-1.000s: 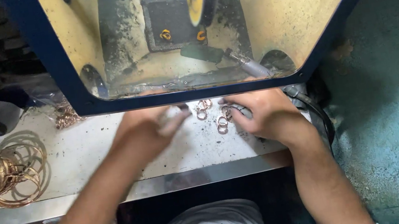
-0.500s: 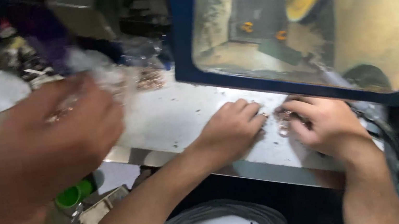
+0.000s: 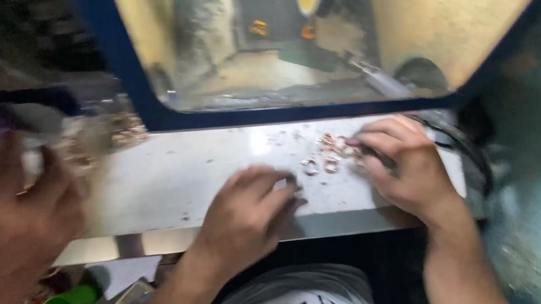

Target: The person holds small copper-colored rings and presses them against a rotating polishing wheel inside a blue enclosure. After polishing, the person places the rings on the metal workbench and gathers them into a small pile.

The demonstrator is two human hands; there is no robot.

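Metal rings (image 3: pixel 328 157) lie loose on the bench (image 3: pixel 203 176) between your hands, none picked up yet. Your left hand (image 3: pixel 244 216), at 9 o'clock from them, rests flat, fingers together; your right hand (image 3: pixel 408 167), at 3 o'clock, curls its fingertips onto the pile.

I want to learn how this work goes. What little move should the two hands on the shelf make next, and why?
Probably the left hand slides right to pinch one small coppery metal ring. Its fingers rest flat on the pale metal shelf beside the loose rings, and the right hand already lies against the pile.
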